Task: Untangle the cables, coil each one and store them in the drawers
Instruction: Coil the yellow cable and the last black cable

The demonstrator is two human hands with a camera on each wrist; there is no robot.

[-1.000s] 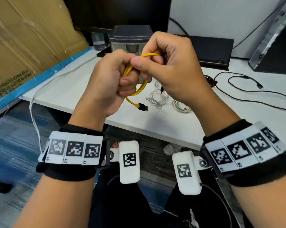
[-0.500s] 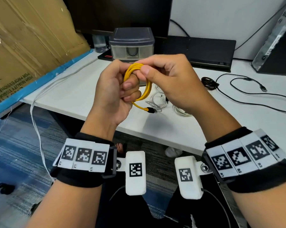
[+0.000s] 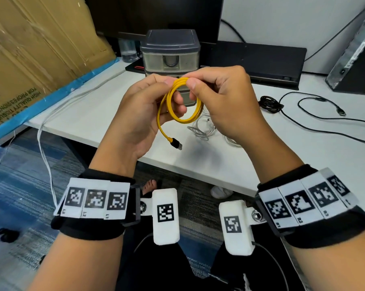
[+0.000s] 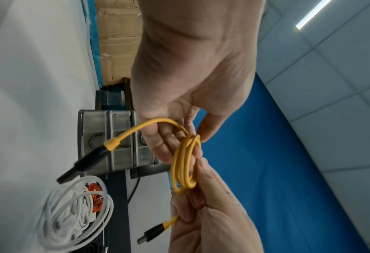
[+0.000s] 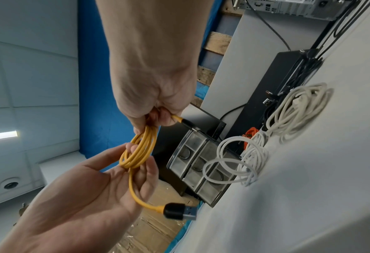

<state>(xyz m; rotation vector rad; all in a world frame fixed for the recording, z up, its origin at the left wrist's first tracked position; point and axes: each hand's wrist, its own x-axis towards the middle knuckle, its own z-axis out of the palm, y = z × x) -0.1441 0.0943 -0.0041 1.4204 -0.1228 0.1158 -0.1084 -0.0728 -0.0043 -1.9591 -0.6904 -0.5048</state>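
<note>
A yellow cable (image 3: 182, 121) wound into a small round coil hangs between both hands above the table's front edge. My left hand (image 3: 172, 89) pinches the coil's top with its thumb, fingers passing through the loop (image 4: 185, 162). My right hand (image 3: 190, 80) pinches the same top from the right. Its curled fingers also grip the cable's other end (image 5: 186, 122). A short tail with a black USB plug (image 3: 175, 143) dangles below the left palm. The grey drawer unit (image 3: 171, 49) stands behind the hands with its drawers closed.
Coiled white cables (image 3: 202, 127) lie on the white table (image 3: 89, 114) under the hands, with an orange cable (image 5: 252, 131) near the drawers. A black bundle (image 3: 269, 103) and a long black cable (image 3: 324, 127) lie to the right. A cardboard box (image 3: 30, 49) stands at the left.
Both hands have dropped lower in view. The tightly gripped yellow bundle has opened into a round coil, and the plug tail now hangs free below the left hand.
</note>
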